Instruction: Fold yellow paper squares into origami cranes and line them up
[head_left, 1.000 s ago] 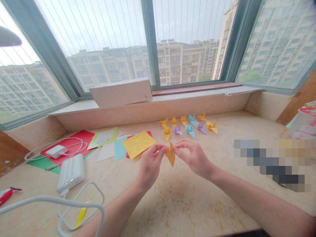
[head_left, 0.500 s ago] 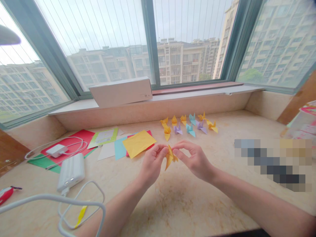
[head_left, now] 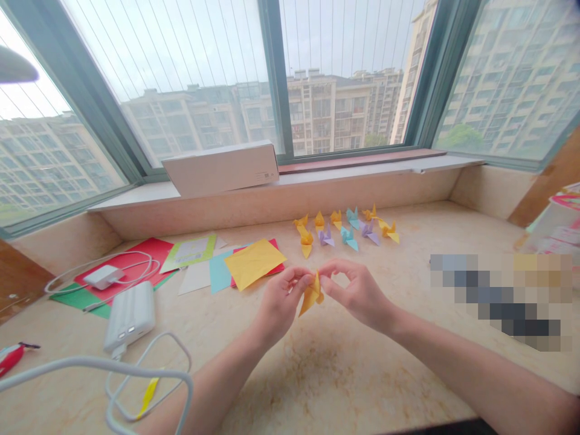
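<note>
Between my two hands, above the stone counter point(head_left: 290, 374), is a yellow origami crane point(head_left: 310, 295) of folded paper. My left hand point(head_left: 283, 299) pinches its left side between thumb and fingers. On the other side, the thumb and forefinger of my right hand point(head_left: 356, 290) close on its upper right part, hiding some folds. Behind the hands stand finished paper cranes in two rows: several yellow ones point(head_left: 307, 241), blue ones point(head_left: 349, 238) and purple ones point(head_left: 370, 232). A yellow paper sheet point(head_left: 255, 264) lies on top of other coloured sheets just left of my left hand.
A white power bank point(head_left: 130, 315) with a looping cable point(head_left: 90, 362) lies at the left, near a white charger point(head_left: 105, 277) on red and green paper. A long white box point(head_left: 222, 170) rests on the windowsill. A plastic container point(head_left: 555, 226) stands far right; a blurred-out patch lies before it.
The crane has turned and shifted slightly between my fingers, its lower point now further left. Both hands have moved a little to the right. The things on the counter have stayed put.
</note>
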Tool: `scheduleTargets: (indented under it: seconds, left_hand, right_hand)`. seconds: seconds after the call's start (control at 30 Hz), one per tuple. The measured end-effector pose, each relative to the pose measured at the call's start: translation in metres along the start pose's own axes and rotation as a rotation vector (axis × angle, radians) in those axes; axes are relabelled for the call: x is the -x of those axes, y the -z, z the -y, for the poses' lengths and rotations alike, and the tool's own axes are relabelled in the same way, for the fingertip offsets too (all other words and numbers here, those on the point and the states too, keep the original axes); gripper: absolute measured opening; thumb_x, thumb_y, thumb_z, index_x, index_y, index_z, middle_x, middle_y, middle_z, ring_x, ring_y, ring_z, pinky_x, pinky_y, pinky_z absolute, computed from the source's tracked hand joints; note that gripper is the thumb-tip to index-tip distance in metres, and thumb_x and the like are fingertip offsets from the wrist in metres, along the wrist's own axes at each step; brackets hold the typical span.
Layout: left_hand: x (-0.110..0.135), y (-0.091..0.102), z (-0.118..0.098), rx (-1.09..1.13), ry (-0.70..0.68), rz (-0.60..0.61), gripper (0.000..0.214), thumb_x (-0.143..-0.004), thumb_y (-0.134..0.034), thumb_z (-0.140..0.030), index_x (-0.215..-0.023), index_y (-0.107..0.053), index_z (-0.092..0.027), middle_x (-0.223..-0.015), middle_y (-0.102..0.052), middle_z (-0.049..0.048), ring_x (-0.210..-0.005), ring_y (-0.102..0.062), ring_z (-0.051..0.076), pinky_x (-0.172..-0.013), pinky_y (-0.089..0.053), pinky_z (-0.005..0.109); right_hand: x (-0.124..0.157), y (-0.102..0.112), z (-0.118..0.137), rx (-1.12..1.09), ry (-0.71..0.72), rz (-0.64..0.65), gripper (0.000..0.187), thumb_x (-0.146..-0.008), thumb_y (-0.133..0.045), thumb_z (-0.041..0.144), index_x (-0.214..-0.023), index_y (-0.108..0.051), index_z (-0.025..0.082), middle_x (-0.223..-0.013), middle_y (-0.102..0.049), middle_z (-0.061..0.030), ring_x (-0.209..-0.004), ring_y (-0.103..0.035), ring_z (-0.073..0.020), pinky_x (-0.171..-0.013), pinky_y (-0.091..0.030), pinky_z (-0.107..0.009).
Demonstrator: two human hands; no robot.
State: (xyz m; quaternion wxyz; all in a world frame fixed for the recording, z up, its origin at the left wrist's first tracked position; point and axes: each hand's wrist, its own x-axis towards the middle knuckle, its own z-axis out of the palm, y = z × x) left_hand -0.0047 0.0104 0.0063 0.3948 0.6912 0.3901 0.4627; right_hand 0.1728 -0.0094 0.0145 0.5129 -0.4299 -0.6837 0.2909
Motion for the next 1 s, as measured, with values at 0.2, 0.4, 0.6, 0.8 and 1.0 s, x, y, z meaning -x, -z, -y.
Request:
scheduleTargets:
  seconds: [0.2, 0.4, 0.6, 0.8, 1.0]
  left_hand:
    - [-0.0003, 0.0007, 0.0005, -0.061, -0.002, -0.003, 0.020, -0.090, -0.062, -0.034, -0.084, -0.072, -0.017, -0.081, -0.076, 0.0060, -0.074, -0.068, 0.018, -0.070, -0.052, 0.028]
    - [-0.0006, 0.0014, 0.0006, -0.085, -0.006, -0.008, 0.019, -0.090, -0.063, -0.034, -0.084, -0.073, -0.019, -0.080, -0.076, 0.0062, -0.073, -0.068, 0.019, -0.067, -0.052, 0.029]
    - [-0.0001, 0.0009, 0.0017, -0.074, -0.022, -0.025, 0.020, -0.090, -0.062, -0.035, -0.085, -0.072, -0.018, -0.082, -0.076, 0.0056, -0.077, -0.069, 0.019, -0.070, -0.053, 0.028]
    - [0.0011, 0.0009, -0.0001, -0.105, -0.042, -0.068, 0.020, -0.091, -0.062, -0.035, -0.086, -0.072, -0.018, -0.083, -0.076, 0.0051, -0.078, -0.070, 0.019, -0.073, -0.053, 0.029]
    - [0.0006, 0.0019, 0.0016, -0.111, -0.044, -0.068, 0.021, -0.092, -0.061, -0.037, -0.088, -0.072, -0.018, -0.086, -0.076, 0.0047, -0.081, -0.070, 0.019, -0.077, -0.053, 0.030]
  right_hand:
    - [-0.0013, 0.0008, 0.0004, 0.021, -0.043, 0.027, 0.011, -0.082, -0.062, 0.021, -0.079, -0.072, 0.020, -0.078, -0.073, -0.0017, -0.077, -0.066, -0.0187, -0.078, -0.052, -0.032]
    - [-0.0012, 0.0008, -0.0015, -0.012, -0.033, 0.031, 0.014, -0.086, -0.062, 0.025, -0.086, -0.075, 0.021, -0.083, -0.076, -0.0026, -0.079, -0.068, -0.0194, -0.078, -0.053, -0.033]
    - [-0.0013, -0.0007, -0.0046, 0.002, -0.046, -0.080, 0.012, -0.085, -0.064, 0.026, -0.084, -0.074, 0.020, -0.081, -0.077, -0.0031, -0.077, -0.070, -0.0202, -0.077, -0.054, -0.034]
    - [-0.0021, -0.0007, -0.0032, -0.033, -0.074, -0.032, 0.024, -0.092, -0.059, 0.036, -0.094, -0.076, 0.020, -0.093, -0.079, -0.0062, -0.092, -0.071, -0.0240, -0.086, -0.052, -0.039]
    - [-0.0018, -0.0025, -0.0066, -0.027, -0.100, -0.033, 0.019, -0.085, -0.070, 0.038, -0.088, -0.077, 0.021, -0.092, -0.079, -0.0058, -0.088, -0.072, -0.0236, -0.085, -0.053, -0.038]
